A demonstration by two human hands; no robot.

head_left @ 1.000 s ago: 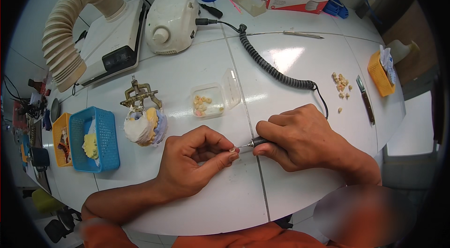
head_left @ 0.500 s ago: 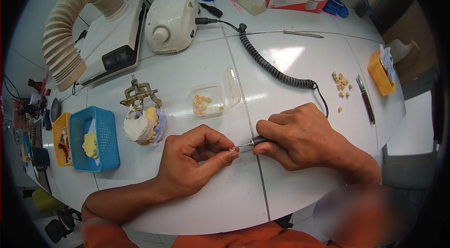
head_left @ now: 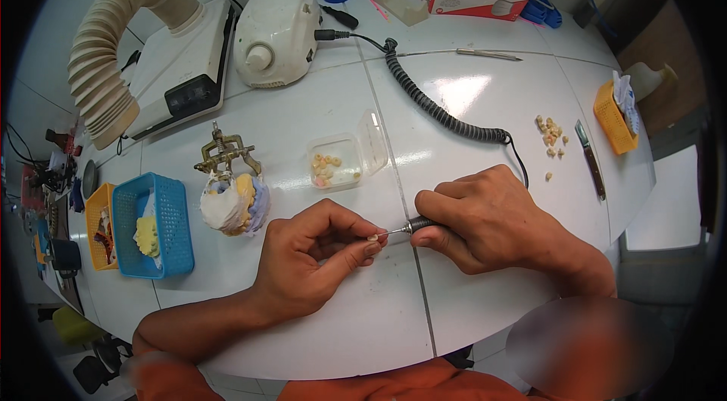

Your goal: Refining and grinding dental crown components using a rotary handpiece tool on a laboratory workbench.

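My left hand (head_left: 314, 257) pinches a small pale artificial tooth (head_left: 372, 237) between thumb and fingertips just above the white table (head_left: 363, 325). My right hand (head_left: 485, 223) grips a dark rotary handpiece (head_left: 420, 225) like a pen. Its thin metal bur touches the tooth. A black coiled cord (head_left: 439, 109) runs from the handpiece back to the white motor unit (head_left: 276, 36).
A small open clear box (head_left: 337, 162) of teeth lies beyond my hands. A dental articulator with plaster casts (head_left: 227, 193) stands left, beside blue (head_left: 155, 223) and orange (head_left: 102, 227) baskets. A ribbed suction hose (head_left: 113, 45), loose teeth (head_left: 551, 136), a knife (head_left: 591, 162) and another orange basket (head_left: 615, 117) lie around.
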